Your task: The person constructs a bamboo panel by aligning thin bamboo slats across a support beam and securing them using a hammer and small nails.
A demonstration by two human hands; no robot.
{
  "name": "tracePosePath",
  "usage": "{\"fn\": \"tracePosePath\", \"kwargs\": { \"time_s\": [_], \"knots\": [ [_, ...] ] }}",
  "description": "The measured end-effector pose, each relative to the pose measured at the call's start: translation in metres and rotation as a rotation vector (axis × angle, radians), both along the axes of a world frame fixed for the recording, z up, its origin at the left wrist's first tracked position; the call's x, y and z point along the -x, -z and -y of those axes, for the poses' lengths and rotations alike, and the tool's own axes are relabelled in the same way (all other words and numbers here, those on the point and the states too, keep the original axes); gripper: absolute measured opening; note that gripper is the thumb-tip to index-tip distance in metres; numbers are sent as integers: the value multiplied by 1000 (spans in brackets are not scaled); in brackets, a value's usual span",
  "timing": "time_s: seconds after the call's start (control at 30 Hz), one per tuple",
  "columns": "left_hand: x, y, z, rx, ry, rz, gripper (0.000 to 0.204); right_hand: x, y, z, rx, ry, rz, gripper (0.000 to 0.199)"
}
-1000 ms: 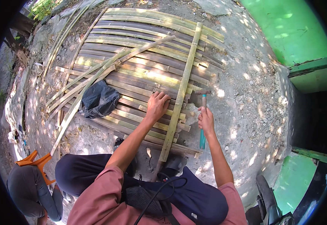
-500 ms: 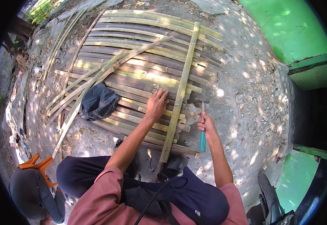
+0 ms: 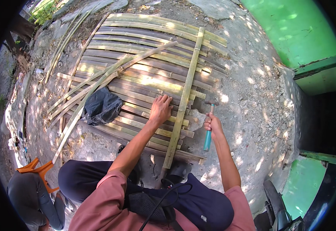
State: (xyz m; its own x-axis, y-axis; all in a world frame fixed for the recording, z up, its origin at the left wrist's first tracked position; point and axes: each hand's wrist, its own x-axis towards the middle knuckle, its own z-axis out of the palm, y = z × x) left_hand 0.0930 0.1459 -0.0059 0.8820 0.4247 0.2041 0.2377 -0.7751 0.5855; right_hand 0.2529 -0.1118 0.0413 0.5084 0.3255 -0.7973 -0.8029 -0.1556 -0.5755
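Note:
A panel of split bamboo slats (image 3: 141, 80) lies on the ground in front of me, with a bamboo crosspiece (image 3: 189, 82) running over its right side. My left hand (image 3: 161, 109) rests on the slats just left of that crosspiece, fingers bent and slightly apart; what lies under the fingertips is hidden. To the right of the panel, my right hand (image 3: 213, 124) grips a hammer (image 3: 207, 141) by its shaft, below the head. The teal handle end points down toward me, and the dark head is at the top, apart from the bamboo.
Several loose bamboo strips (image 3: 87, 94) lie across the panel's left part, beside a black plastic bag (image 3: 101, 106). More strips (image 3: 65, 40) lie farther left. A person (image 3: 37, 198) sits at lower left near an orange plastic stool (image 3: 37, 169). A green wall (image 3: 295, 30) stands at right.
The hammer has tilted a little in my right hand, its handle end swinging left and up. My left hand stays in place on the slats.

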Motion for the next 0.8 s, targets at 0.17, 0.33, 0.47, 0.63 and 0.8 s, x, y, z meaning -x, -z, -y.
{"fn": "tracePosePath", "kwargs": {
  "time_s": [0.17, 0.33, 0.47, 0.63, 0.8],
  "knots": [
    [5, 2, -3, -17, -1, 13, 39, 10, 0, -9, -39, -186, -124, 27],
    [3, 1, 1, -31, 4, 29, 41, 19, 15, -2, -109, -46, -117, 26],
    [1, 0, 0, -24, 10, 8, 41, 15, 21, -7, -127, 189, -130, 24],
    [9, 4, -1, -20, 12, 2, 36, 18, 17, -17, -131, 41, -146, 22],
    [2, 0, 2, -48, 18, 32, 38, 5, 33, -31, -209, 351, -218, 22]
  ]
}}
